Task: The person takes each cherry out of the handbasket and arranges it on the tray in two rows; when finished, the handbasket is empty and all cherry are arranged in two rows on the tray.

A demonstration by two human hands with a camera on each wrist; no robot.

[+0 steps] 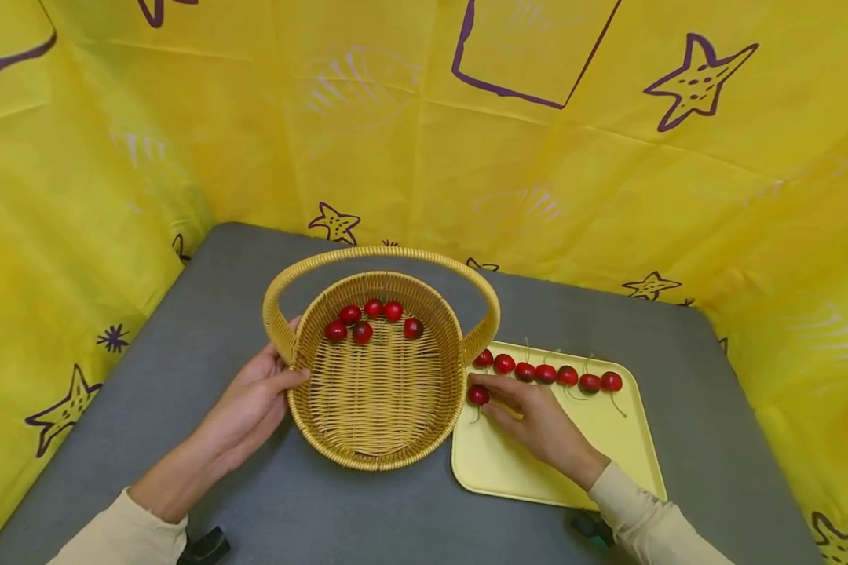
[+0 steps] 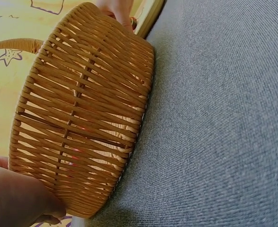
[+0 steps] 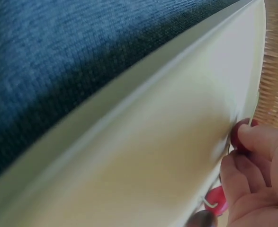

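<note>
A round woven basket (image 1: 378, 408) with an arched handle stands in the middle of the grey table. Its left side is held by my left hand (image 1: 250, 400), thumb over the rim and fingers behind the wall. Several red cherries (image 1: 363, 333) lie toward the far side inside it. Just right of the basket, my right hand (image 1: 537, 420) pinches a cherry (image 1: 477, 395) between thumb and fingers at the left edge of a pale yellow tray (image 1: 530, 476). In the right wrist view that cherry (image 3: 236, 138) shows under the thumb. Several more cherries (image 1: 568, 375) line the tray's far edge, their thin stems showing.
Yellow cloth (image 1: 396, 157) printed with starfish hangs behind and on both sides of the grey table (image 1: 353, 514). The basket handle (image 1: 381, 252) arches up over the far side of the basket. The basket's right wall stands close against the tray's left edge.
</note>
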